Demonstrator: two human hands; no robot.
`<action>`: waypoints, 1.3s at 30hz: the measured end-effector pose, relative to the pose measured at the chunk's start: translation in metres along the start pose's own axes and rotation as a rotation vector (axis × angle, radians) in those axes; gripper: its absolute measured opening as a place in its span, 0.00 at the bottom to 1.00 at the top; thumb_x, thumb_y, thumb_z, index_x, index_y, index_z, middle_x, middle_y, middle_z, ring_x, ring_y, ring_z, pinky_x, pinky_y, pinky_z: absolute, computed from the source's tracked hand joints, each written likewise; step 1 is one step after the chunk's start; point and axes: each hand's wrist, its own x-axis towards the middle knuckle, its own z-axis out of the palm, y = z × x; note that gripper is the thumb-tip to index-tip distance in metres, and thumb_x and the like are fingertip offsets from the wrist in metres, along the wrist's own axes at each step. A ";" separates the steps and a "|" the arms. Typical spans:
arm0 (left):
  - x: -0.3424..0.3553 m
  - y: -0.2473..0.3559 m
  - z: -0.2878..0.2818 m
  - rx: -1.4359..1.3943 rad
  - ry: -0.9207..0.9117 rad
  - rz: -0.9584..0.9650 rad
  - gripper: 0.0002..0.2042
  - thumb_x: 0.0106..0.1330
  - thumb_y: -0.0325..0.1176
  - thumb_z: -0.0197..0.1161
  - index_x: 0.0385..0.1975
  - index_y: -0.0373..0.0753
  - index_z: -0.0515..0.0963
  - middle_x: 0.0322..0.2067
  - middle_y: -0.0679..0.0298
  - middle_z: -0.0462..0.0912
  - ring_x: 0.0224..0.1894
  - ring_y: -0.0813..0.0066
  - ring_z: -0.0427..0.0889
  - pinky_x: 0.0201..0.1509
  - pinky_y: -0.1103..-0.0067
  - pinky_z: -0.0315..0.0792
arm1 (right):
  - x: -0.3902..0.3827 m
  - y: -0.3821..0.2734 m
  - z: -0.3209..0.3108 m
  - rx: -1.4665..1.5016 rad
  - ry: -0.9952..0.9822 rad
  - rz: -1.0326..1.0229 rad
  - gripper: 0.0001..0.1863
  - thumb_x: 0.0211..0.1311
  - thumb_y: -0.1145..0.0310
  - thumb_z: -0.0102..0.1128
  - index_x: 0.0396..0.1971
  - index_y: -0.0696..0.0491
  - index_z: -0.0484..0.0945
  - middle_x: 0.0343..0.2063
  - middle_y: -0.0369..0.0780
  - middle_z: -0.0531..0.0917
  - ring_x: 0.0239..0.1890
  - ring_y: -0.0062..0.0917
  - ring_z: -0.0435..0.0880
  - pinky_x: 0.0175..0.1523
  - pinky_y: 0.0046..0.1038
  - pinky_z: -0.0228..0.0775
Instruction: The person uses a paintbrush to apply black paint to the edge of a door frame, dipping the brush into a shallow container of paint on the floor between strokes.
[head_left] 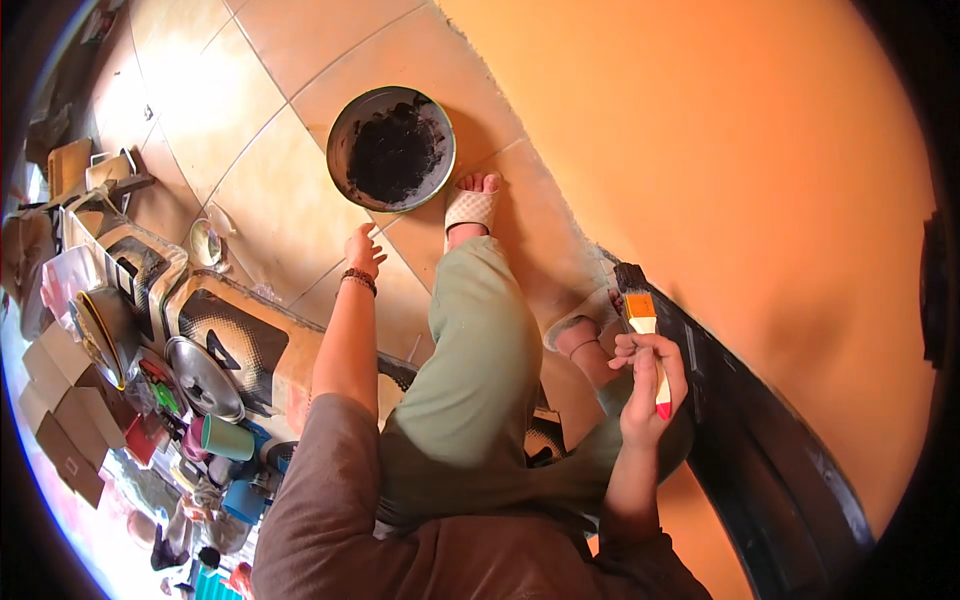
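Paintbrush [640, 308] — bristles [630, 277] (dark) forward; handle [643, 325] bodyward

No text, label, number or sign can be read; the marks [218, 350] on the dark-patched tan panel [245, 335] are too unclear.

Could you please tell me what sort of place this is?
Probably a room in a home: it has glossy beige floor tiles, a plain orange wall and a round silver metal lid.
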 end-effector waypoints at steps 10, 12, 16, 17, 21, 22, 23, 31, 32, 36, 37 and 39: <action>0.052 -0.011 0.034 -0.294 -0.203 -0.006 0.20 0.62 0.29 0.55 0.51 0.28 0.62 0.50 0.44 0.69 0.47 0.52 0.77 0.49 0.66 0.75 | 0.026 0.050 0.016 -0.082 -0.028 0.214 0.09 0.64 0.71 0.52 0.38 0.60 0.74 0.30 0.42 0.82 0.30 0.18 0.77 0.38 0.20 0.69; 0.051 -0.012 0.034 -0.325 -0.160 0.025 0.18 0.62 0.29 0.55 0.49 0.28 0.63 0.47 0.45 0.70 0.47 0.52 0.77 0.49 0.66 0.75 | 0.028 0.062 0.012 -0.103 -0.037 0.229 0.09 0.64 0.70 0.52 0.38 0.60 0.74 0.30 0.41 0.82 0.31 0.18 0.77 0.39 0.20 0.69; 0.060 -0.014 0.031 -0.329 -0.157 -0.001 0.14 0.62 0.27 0.52 0.45 0.27 0.64 0.42 0.47 0.72 0.42 0.53 0.78 0.46 0.67 0.76 | 0.033 0.075 0.008 -0.153 -0.041 0.271 0.09 0.66 0.69 0.50 0.38 0.60 0.74 0.30 0.40 0.81 0.31 0.17 0.76 0.38 0.19 0.69; 0.060 -0.016 0.032 -0.313 -0.174 -0.036 0.13 0.62 0.27 0.51 0.44 0.27 0.64 0.41 0.48 0.72 0.39 0.55 0.79 0.45 0.68 0.77 | 0.033 0.077 0.007 -0.144 -0.022 0.319 0.09 0.65 0.69 0.52 0.37 0.60 0.74 0.30 0.40 0.82 0.32 0.17 0.77 0.40 0.19 0.68; 0.067 -0.020 0.034 -0.293 -0.146 0.019 0.10 0.62 0.27 0.51 0.41 0.28 0.67 0.39 0.49 0.74 0.38 0.56 0.79 0.44 0.68 0.77 | 0.030 0.087 0.008 -0.080 -0.023 0.331 0.08 0.64 0.70 0.53 0.37 0.60 0.75 0.29 0.38 0.81 0.29 0.16 0.77 0.35 0.18 0.69; 0.071 -0.019 0.030 -0.299 -0.145 0.056 0.10 0.62 0.27 0.51 0.40 0.29 0.67 0.38 0.50 0.74 0.38 0.57 0.79 0.43 0.68 0.78 | 0.030 0.085 0.011 -0.083 -0.020 0.335 0.08 0.64 0.70 0.53 0.37 0.60 0.75 0.29 0.38 0.81 0.29 0.16 0.77 0.35 0.18 0.69; 0.071 -0.022 0.032 -0.301 -0.153 0.079 0.09 0.62 0.27 0.51 0.39 0.29 0.68 0.37 0.51 0.75 0.38 0.58 0.80 0.43 0.68 0.78 | 0.029 0.082 0.012 -0.100 -0.018 0.341 0.08 0.64 0.70 0.53 0.37 0.60 0.74 0.29 0.38 0.81 0.28 0.16 0.77 0.34 0.18 0.70; 0.042 0.007 0.032 -0.448 -0.054 0.138 0.11 0.58 0.35 0.56 0.36 0.36 0.68 0.35 0.58 0.72 0.42 0.57 0.75 0.48 0.58 0.74 | 0.030 0.090 0.005 -0.104 -0.002 0.307 0.06 0.63 0.72 0.55 0.35 0.59 0.75 0.28 0.37 0.80 0.27 0.15 0.77 0.33 0.18 0.69; 0.040 0.013 0.027 -0.507 -0.113 0.144 0.10 0.56 0.33 0.58 0.33 0.37 0.69 0.35 0.58 0.72 0.41 0.59 0.75 0.45 0.57 0.73 | 0.028 0.088 0.003 -0.103 0.000 0.297 0.06 0.63 0.72 0.55 0.35 0.59 0.75 0.28 0.37 0.80 0.27 0.15 0.77 0.33 0.18 0.69; 0.013 0.042 0.019 -0.608 -0.211 0.155 0.07 0.53 0.33 0.59 0.27 0.38 0.70 0.35 0.59 0.72 0.38 0.59 0.75 0.42 0.57 0.73 | 0.023 0.072 -0.004 -0.081 -0.017 0.258 0.07 0.65 0.70 0.52 0.37 0.58 0.74 0.28 0.39 0.80 0.28 0.17 0.77 0.30 0.18 0.71; 0.002 0.052 0.018 -0.616 -0.261 0.142 0.08 0.52 0.33 0.59 0.27 0.38 0.70 0.34 0.59 0.71 0.38 0.59 0.74 0.42 0.58 0.72 | 0.022 0.065 -0.005 -0.075 -0.004 0.233 0.08 0.65 0.70 0.53 0.38 0.58 0.73 0.28 0.39 0.80 0.28 0.17 0.77 0.31 0.18 0.71; -0.022 0.075 0.014 -0.583 -0.302 0.130 0.09 0.48 0.34 0.59 0.27 0.40 0.70 0.34 0.60 0.72 0.37 0.61 0.74 0.42 0.61 0.72 | 0.016 0.048 -0.007 -0.031 0.020 0.204 0.08 0.65 0.70 0.53 0.38 0.58 0.73 0.28 0.39 0.80 0.28 0.17 0.77 0.31 0.18 0.71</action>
